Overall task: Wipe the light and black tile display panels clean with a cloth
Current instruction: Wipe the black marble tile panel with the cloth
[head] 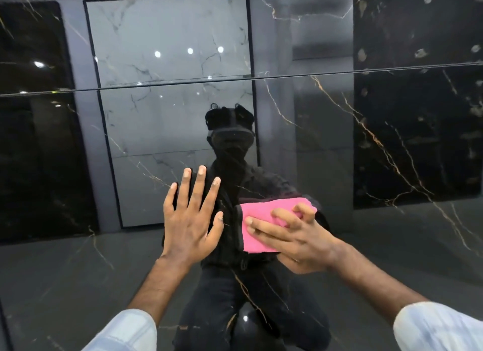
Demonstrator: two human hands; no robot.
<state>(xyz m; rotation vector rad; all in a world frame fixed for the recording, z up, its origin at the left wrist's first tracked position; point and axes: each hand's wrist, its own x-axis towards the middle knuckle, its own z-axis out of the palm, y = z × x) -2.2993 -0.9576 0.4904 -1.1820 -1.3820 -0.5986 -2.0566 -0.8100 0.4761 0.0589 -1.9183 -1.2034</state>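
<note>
Head view: left hand (192,227) flat, fingers spread, on black panel (379,259) — right hand (295,239) grips half-covered pink cloth (261,212).

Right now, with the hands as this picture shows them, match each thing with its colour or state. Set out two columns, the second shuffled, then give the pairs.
Things:
1. left hand
2. right hand
3. cloth
4. tile panel

Colours and states:
A. pink
B. glossy black with gold veins
C. holds the cloth against the panel
D. flat on the panel, fingers spread

Pairs: 1-D, 2-C, 3-A, 4-B
</note>
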